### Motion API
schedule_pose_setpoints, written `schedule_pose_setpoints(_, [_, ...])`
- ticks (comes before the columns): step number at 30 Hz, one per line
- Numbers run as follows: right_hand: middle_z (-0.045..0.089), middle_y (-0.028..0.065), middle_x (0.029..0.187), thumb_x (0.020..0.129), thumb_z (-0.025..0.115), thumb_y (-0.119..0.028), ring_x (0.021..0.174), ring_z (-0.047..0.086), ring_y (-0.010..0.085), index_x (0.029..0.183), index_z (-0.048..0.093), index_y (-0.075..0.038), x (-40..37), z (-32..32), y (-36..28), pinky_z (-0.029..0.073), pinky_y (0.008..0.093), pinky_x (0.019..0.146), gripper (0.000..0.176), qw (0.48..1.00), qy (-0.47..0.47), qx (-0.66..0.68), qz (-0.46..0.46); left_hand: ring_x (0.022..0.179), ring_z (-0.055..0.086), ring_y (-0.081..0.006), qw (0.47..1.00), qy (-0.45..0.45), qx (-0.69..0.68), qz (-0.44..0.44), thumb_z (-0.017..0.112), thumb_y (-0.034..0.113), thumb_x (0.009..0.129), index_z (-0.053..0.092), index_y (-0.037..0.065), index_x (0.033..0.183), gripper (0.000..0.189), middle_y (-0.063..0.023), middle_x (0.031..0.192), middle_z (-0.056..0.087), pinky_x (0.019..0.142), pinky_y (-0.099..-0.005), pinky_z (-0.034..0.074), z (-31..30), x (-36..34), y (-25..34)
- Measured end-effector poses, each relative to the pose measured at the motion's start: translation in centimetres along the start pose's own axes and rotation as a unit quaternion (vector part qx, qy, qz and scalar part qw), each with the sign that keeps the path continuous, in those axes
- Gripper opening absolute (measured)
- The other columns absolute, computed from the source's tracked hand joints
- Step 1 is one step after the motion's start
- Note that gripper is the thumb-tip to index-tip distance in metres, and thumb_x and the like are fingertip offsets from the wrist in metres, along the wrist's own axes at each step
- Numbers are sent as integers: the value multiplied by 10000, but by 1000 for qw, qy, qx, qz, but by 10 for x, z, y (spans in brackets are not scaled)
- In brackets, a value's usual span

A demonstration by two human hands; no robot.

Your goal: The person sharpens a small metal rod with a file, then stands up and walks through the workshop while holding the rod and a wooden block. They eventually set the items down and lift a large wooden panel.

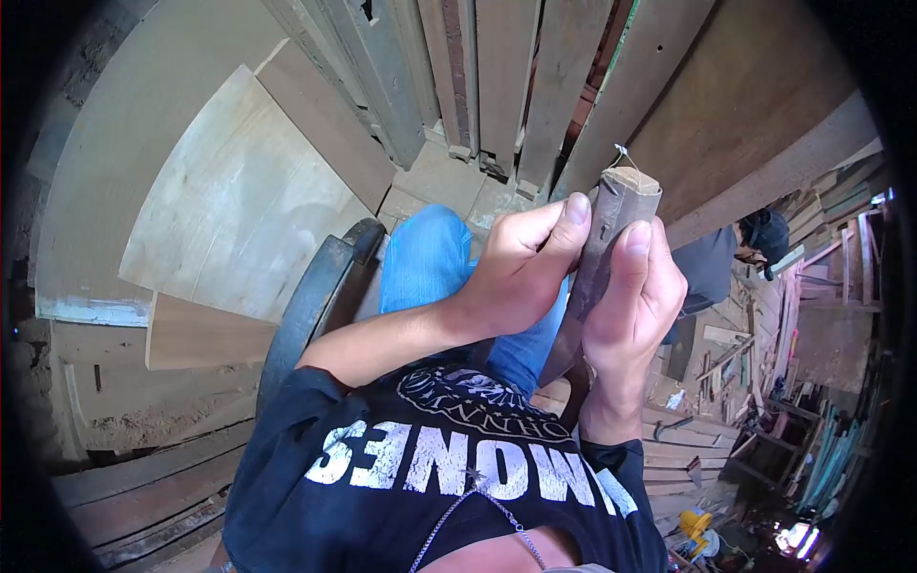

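Left hand [511, 267] and right hand [632, 310] curled; between them, wrapped wooden block [600, 239] is pinched, thumbs pressed along its sides. Block is held tilted, pale bare end upward, above jeans [425, 253]. At left, light plywood sheet [229, 196] is laid over larger panel [91, 205]. Farther, long boards [506, 81] are placed side by side. At right, co-worker in dark cap [764, 231] is seen.

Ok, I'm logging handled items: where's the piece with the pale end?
Right of centre in the head view, the piece is held between the left hand and right hand, its pale end uppermost.
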State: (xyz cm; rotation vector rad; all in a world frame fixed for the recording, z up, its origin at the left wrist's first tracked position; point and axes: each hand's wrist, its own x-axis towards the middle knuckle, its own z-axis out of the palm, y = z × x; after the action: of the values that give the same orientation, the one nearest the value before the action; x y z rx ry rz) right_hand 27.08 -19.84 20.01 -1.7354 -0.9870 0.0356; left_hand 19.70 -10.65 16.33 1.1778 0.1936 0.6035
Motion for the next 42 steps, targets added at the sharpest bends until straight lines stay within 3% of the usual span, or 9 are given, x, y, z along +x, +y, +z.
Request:
schedule_pose_setpoints(6, [548,127,641,980,468,-230,569,516,180,805,536,36,0,-1,6,418,316,543,325,1000,16,-12,-14,592,381,-59,999,-16,-6,37,373,227,1042,500,0,719,415,22,612,447,522,-258,353,-5,-1,-7])
schedule_pose_setpoints(8, [546,123,636,982,468,-234,562,508,175,815,543,40,-1,-2,7,415,314,540,330,1000,26,-3,-10,561,346,-40,993,-30,63,94,327,255,1051,479,68,792,354,40,650,413,507,-214,303,-5,-1,-6])
schedule_pose_setpoints(11, [541,119,630,982,469,-235,557,503,171,825,551,41,-1,-1,6,413,312,538,328,1000,27,7,0,565,392,-69,995,-3,73,69,431,205,1022,495,9,737,352,-10,582,427,496,-275,357,-3,-1,1])
schedule_pose_setpoints(14, [539,118,629,980,471,-235,560,504,170,834,558,41,-2,-1,5,412,311,536,325,1000,16,9,4,560,385,-61,997,4,60,39,453,205,1014,502,14,745,334,-9,571,416,484,-276,352,-2,-2,0])
schedule_pose_setpoints(34, [532,127,624,976,474,-244,547,515,202,817,541,24,-2,1,6,413,327,524,318,999,40,-16,-6,580,374,-52,995,31,80,57,453,222,1014,531,-4,772,340,-14,569,435,482,-276,347,3,1,-5])
schedule_pose_setpoints(40, [541,130,633,971,480,-242,560,535,214,851,561,28,1,-3,13,424,334,533,306,998,35,-58,-13,578,375,-39,997,4,81,-1,451,240,1014,541,9,722,383,32,595,453,491,-254,339,-1,5,6])
schedule_pose_setpoints(42, [568,137,669,960,517,-267,584,561,222,901,586,34,2,-4,16,447,329,560,314,996,35,-77,-26,579,375,-40,997,2,31,-67,449,248,1014,525,10,694,406,32,599,453,503,-246,342,-1,6,9])
